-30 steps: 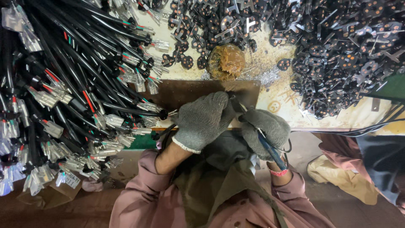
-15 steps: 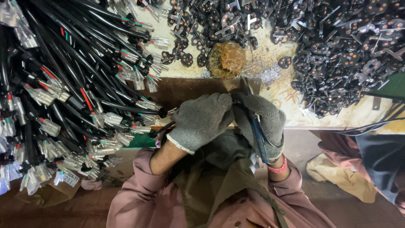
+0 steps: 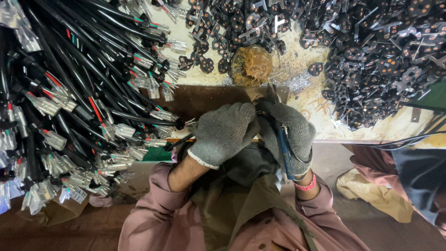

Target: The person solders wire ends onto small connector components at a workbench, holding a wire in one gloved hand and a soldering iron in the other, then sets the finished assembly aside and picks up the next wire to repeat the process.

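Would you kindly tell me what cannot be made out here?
- Head view: what the left hand pinches; its glove hides it.
- Head view: the tip of the blue-handled tool in the right hand, hidden behind both gloves.
- Head view: the cable bundle, cut off at the left edge.

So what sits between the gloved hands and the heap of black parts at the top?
In the head view, a round brown blob of paste lies on the bench between the left hand, the right hand and the black parts.
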The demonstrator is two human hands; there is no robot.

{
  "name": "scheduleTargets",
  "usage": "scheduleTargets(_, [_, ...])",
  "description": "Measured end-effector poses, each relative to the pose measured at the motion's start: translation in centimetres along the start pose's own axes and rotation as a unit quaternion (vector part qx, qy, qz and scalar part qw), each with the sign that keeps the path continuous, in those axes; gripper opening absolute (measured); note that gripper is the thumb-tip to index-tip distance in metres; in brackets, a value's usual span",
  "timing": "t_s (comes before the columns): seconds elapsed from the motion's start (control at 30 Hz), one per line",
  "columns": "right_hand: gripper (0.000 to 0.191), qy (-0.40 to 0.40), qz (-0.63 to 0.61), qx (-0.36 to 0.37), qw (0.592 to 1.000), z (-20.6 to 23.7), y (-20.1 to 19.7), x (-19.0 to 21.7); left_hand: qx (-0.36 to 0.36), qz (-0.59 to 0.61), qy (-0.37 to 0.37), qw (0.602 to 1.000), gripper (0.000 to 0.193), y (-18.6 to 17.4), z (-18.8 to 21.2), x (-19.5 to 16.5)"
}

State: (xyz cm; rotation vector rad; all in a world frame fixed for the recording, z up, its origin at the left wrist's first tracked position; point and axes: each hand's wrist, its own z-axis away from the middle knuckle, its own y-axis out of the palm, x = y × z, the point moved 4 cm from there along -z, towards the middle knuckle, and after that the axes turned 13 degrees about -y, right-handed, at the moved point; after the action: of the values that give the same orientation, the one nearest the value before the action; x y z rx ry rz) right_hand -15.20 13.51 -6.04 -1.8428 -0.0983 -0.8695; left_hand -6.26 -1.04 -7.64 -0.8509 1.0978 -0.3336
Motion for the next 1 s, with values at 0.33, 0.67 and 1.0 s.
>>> scheduleTargets(0.33, [0.033, 0.124, -0.121, -0.087, 0.981, 2.0, -1.8, -1.3, 0.012, 0.03, -0.019, 0.999, 0.019, -0.4, -0.5, 0.0])
scheduleTargets(0.67, [0.024, 0.158, -0.158, -0.225, 0.949, 3.0, -3.0, -0.5, 0.031, 0.033, -0.021, 0.999, 0.017, -0.7, -0.8, -0.5])
scheduleTargets(1.0, [0.038, 0.107, -0.008, -0.061, 0.992, -0.8, 0.5, -0.2, 0.036, 0.028, -0.005, 0.999, 0.026, -0.8, -1.1, -0.8])
